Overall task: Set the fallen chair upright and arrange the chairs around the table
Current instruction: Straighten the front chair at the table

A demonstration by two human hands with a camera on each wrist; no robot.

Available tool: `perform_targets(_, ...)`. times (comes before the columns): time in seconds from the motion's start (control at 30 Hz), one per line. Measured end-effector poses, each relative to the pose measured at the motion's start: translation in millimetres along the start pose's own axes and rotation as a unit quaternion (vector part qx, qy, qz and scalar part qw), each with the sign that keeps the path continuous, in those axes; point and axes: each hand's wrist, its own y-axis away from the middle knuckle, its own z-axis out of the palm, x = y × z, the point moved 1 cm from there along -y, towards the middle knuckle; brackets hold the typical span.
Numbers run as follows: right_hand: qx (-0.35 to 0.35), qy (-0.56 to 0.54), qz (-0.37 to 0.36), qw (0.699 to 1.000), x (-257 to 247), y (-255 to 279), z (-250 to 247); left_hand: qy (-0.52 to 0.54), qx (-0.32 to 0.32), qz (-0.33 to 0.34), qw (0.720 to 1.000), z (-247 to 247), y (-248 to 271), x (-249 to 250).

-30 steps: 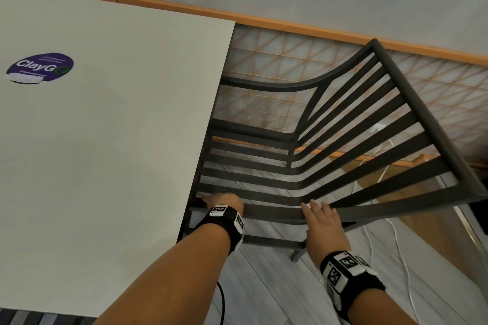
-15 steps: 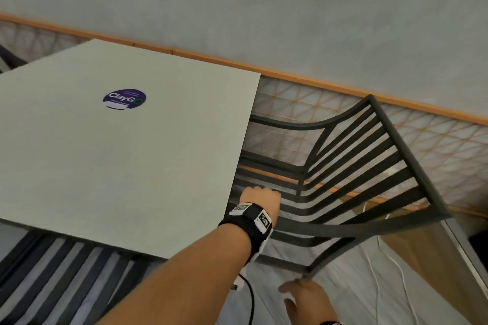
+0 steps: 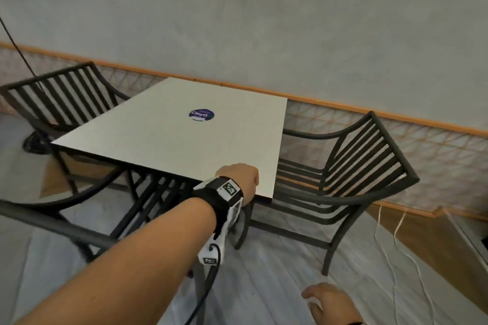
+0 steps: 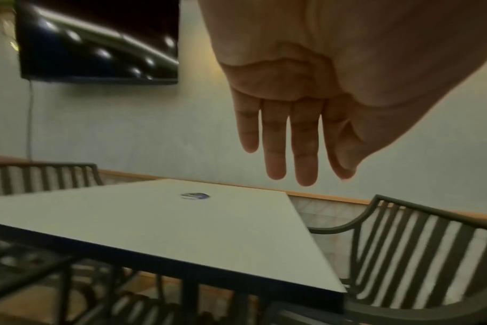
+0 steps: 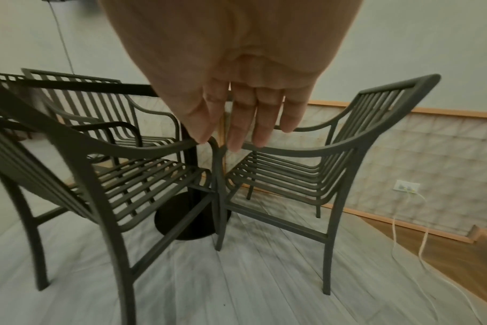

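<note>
The white table (image 3: 169,145) with a purple sticker (image 3: 201,114) has three dark slatted metal chairs around it, all upright. One chair (image 3: 364,166) stands at the table's right side with its seat partly under the top. Another chair (image 3: 58,97) stands at the far left. The third chair's top rail (image 3: 52,224) crosses the near left. My left hand (image 3: 239,175) hovers over the table's near right corner, fingers straight (image 4: 289,143), holding nothing. My right hand (image 3: 327,303) hangs low at the bottom edge, open and empty (image 5: 242,123), short of the right chair (image 5: 348,143).
White cables (image 3: 396,245) run across the floor right of the chair to a wall outlet (image 5: 406,187). A wooden ledge borders the floor at right. The table stands on a black round base (image 5: 186,217). A dark screen (image 4: 97,41) hangs on the wall.
Both hands have let go of the right chair. The left hand rose over the table corner, the right hand dropped low. The view pulled back, showing all three chairs.
</note>
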Motion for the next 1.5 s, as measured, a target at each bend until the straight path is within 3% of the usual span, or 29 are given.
perform_targets(0.1,-0.004,-0.021,-0.084,0.996,-53.4,20.0,-9.6,-0.038,-0.01,-0.054,0.998,-25.2,48.3,-55.5)
perform_targets(0.33,0.062,-0.024,-0.125,0.99,-163.4,26.0,-10.8,-0.047,-0.045,-0.139,0.988,-51.7,125.6,-167.4)
perform_targets(0.6,0.144,-0.09,-0.117,0.978,-287.6,23.3,9.1,-0.035,-0.082,-0.159,0.983,-22.1,181.2,-309.2)
perform_targets(0.73,0.1,-0.051,-0.083,0.99,-342.0,13.0,37.8,-0.074,-0.085,-0.136,0.984,-5.8,195.4,-393.6)
perform_targets(0.9,0.093,0.033,-0.021,0.995,-369.3,0.7,54.3,-0.096,-0.11,-0.146,0.978,23.6,205.6,-453.0)
perform_targets(1.03,0.1,0.055,0.031,0.993,-367.6,-5.1,54.5,-0.075,-0.083,-0.152,0.982,36.7,195.1,-483.8)
perform_targets(1.5,0.093,0.056,0.064,0.992,-373.8,-7.1,52.7,-0.036,-0.109,-0.104,0.988,41.1,172.6,-505.8)
